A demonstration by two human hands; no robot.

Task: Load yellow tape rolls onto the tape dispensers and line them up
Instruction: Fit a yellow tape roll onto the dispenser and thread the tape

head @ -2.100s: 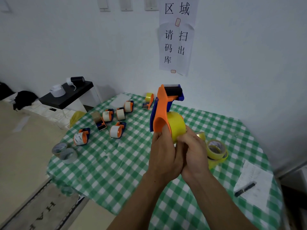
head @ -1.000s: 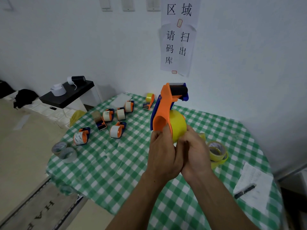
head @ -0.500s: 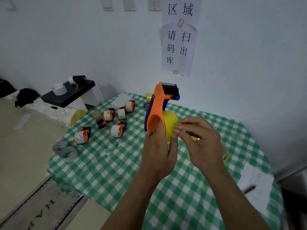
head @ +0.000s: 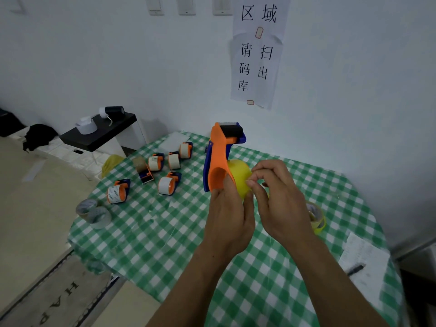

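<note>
Two bare hands hold an orange and blue tape dispenser [head: 218, 161] upright in the air above a worktop [head: 153, 232] covered with a green and white checked cloth. The left hand [head: 226, 215] grips the dispenser from below, curled round its handle, with the thumb lying up the orange side plate. A yellow tape roll [head: 239, 172] sits on the dispenser, just right of that orange plate. The right hand [head: 280, 204] is at the roll, its fingers [head: 253, 184] bent close together, thumb and forefinger pinching at the roll's outer face. The dispenser's black roller and toothed blade are at its top.

Left of the held dispenser, several other dispensers [head: 166, 185] lie scattered on the cloth, most loaded with white tape. Further left, at the cloth's edge, are two grey tape rolls [head: 93, 213]. Right of the held dispenser, partly hidden behind the right wrist, lie loose yellow rolls [head: 318, 221]. Beyond them is a sheet of paper [head: 368, 256] with a black pen [head: 356, 270] on it.
</note>
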